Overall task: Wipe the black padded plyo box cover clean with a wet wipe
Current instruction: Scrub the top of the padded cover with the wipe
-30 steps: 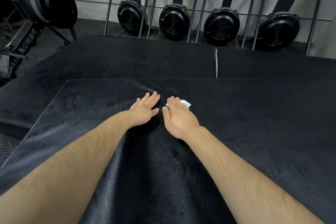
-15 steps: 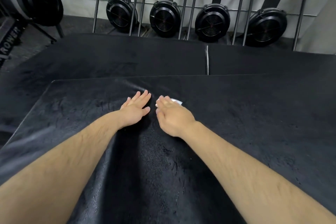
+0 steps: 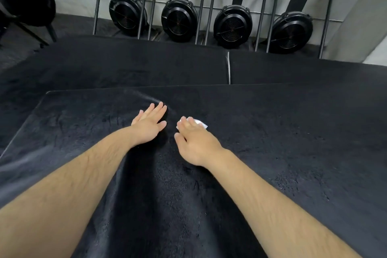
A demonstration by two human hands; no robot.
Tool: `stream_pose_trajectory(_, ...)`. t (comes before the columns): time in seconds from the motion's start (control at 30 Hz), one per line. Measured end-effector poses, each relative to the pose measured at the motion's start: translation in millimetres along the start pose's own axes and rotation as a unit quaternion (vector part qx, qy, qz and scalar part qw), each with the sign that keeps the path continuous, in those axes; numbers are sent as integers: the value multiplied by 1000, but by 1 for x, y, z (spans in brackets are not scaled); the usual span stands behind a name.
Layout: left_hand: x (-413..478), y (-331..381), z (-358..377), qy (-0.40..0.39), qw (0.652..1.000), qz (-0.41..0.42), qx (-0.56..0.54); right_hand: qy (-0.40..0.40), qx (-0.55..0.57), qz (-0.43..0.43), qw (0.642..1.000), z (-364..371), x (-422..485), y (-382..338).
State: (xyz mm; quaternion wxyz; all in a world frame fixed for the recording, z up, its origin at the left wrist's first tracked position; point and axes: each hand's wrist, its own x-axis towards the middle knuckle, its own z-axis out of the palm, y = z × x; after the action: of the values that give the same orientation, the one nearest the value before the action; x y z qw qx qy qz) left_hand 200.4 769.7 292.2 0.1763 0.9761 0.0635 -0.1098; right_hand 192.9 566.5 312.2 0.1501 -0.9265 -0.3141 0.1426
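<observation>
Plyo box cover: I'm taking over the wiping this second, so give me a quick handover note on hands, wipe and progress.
Left hand lies flat on the cover, fingers straight.
Right hand presses the wet wipe onto the cover beside it, toward the far edge.
Done: cannot tell which areas are wiped.
Left: probably the wide stretches to the right and near side.
</observation>
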Motion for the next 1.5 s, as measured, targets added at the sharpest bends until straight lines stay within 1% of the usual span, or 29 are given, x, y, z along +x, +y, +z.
stream_pose_trajectory(0.07, -2, 3, -3, -3, 1000, 0, -4, -25, -6, -26, 999, 7, -15, -9)
stream_pose_trajectory(0.17, -7, 10, -8, -23, 1000, -5, -3, -36, -26, -33, 998, 6, -23, -6)
stream_pose_trajectory(0.23, -14, 17, -13, -27, 999, -8, 22, -39, -41, -11, 998, 0, -18, -1)
stream_pose_trajectory(0.3, -23, 28, -21, -35, 999, -5, 39, -33, -34, 28, 998, -9, -5, 6)
stream_pose_trajectory(0.37, -36, 39, -23, -55, 998, -2, 5, -30, -27, 50, 998, -17, 4, 8)
stream_pose_trajectory(0.43, -49, 45, -17, -68, 997, 13, -24, -28, -39, 40, 998, -17, 3, 3)
stream_pose_trajectory(0.5, -57, 48, -6, -76, 996, 20, -31, -26, -46, 13, 999, -11, -6, -5)
stream_pose_trajectory(0.6, -53, 46, 3, -65, 998, 11, 5, -33, -60, -28, 997, -7, -14, 3)
stream_pose_trajectory(0.7, -49, 49, 3, -72, 997, 0, 36, -9, -61, 9, 998, -17, -3, 23)
stream_pose_trajectory(0.77, -49, 48, 4, -77, 997, -4, 20, 19, -61, 27, 998, -15, -2, 16)
stream_pose_trajectory(0.8, -51, 47, 4, -76, 997, -3, 9, 24, -64, 10, 998, -10, -5, 7)
stream_pose_trajectory(0.87, -52, 44, 4, -71, 997, 5, -7, 0, -54, -46, 997, 5, -16, -7)
stream_pose_trajectory(0.93, -50, 43, 4, -69, 998, 8, -7, -27, -52, -62, 996, 4, -17, 0)
stream_pose_trajectory(1.0, -48, 43, 3, -72, 997, -2, -12, 7, -52, -22, 998, -8, -3, 11)
stream_pose_trajectory(1.07, -52, 45, 4, -66, 998, -4, -13, 30, -52, 21, 998, -9, 4, 8)
stream_pose_trajectory(1.17, -57, 47, 2, -60, 996, -3, -64, 0, -34, -19, 999, 10, 0, -8)
stream_pose_trajectory(1.23, -55, 46, -1, -69, 994, -5, -83, -3, -34, -28, 999, 6, 1, 1)
stream_pose_trajectory(1.3, -52, 45, -2, -80, 993, -2, -86, 14, -34, 7, 999, -8, 13, 11)
stream_pose_trajectory(1.37, -54, 45, -3, -88, 989, -7, -119, 20, -34, 36, 999, -14, 13, 5)
stream_pose_trajectory(1.4, -56, 45, -3, -87, 987, -6, -133, 23, -32, 24, 999, -10, 8, -4)
stream_pose_trajectory(1.5, -61, 47, -3, -75, 987, 2, -141, 9, -26, -49, 998, 7, -20, -16)
